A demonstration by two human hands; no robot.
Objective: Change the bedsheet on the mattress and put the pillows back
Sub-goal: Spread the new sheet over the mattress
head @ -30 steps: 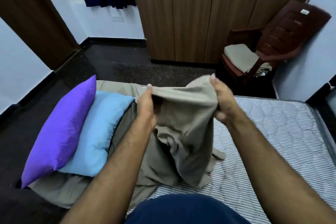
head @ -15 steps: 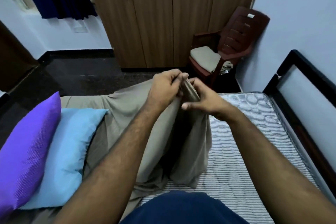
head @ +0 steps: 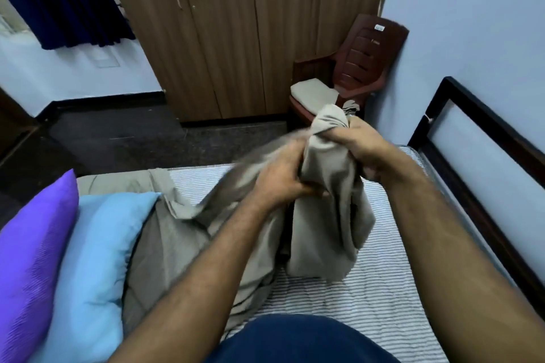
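A beige bedsheet (head: 327, 206) is bunched up over the bare striped mattress (head: 368, 289). My right hand (head: 359, 144) grips the top of the bundle, and my left hand (head: 280, 180) grips the cloth just below and to the left of it. The rest of the sheet trails down and left across the mattress, under two pillows. A light blue pillow (head: 94, 259) lies on the sheet at the left, with a purple pillow (head: 32, 259) leaning against its far side at the bed's left edge.
A dark headboard (head: 483, 156) runs along the right side by the blue wall. Beyond the bed stand a brown plastic chair (head: 354, 76) with a cushion and a wooden wardrobe (head: 236, 32). Dark floor (head: 118, 138) lies to the left, and a navy curtain (head: 65, 0) hangs at upper left.
My hands came together on the sheet, then moved right and gathered more of it into a bundle. The view turned right, showing more of the headboard.
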